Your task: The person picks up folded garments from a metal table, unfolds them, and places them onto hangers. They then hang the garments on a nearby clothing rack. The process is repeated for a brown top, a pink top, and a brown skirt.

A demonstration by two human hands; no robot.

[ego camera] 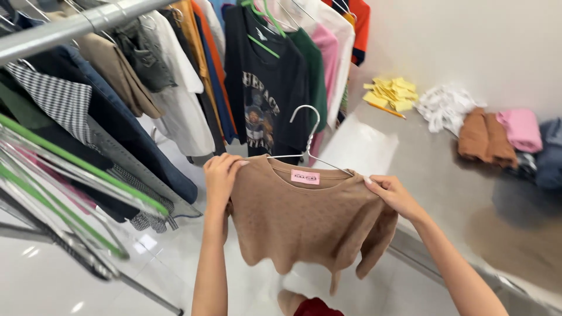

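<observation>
1. Far left, I see a metal clothes rail [70, 26] crossing the top corner, with empty green-edged hangers [76, 169] below it and a checked garment [58, 99], jeans [134, 140] and a tan top hanging from it.
2. Further along the rail hang a white shirt [187, 117], a black printed T-shirt [266, 99], a dark green top [315, 76] and a pink one.
3. My left hand [221, 175] is closed on the left shoulder of the tan knit sweater [307, 225], fingers pinching the fabric beside the neckline.
4. The sweater hangs in mid-air between my two hands, in front of the rail and above the pale floor, with a pink label at the collar. It sits on a white wire hanger [307, 131] whose hook stands up above the neckline.
5. My right hand [393, 196] grips the right shoulder of the sweater, thumb on top.
6. To the right, a grey table [445, 175] carries yellow paper slips [391, 93], a white crumpled cloth [445, 105], a brown folded garment [486, 137] and a pink folded one [520, 129].
</observation>
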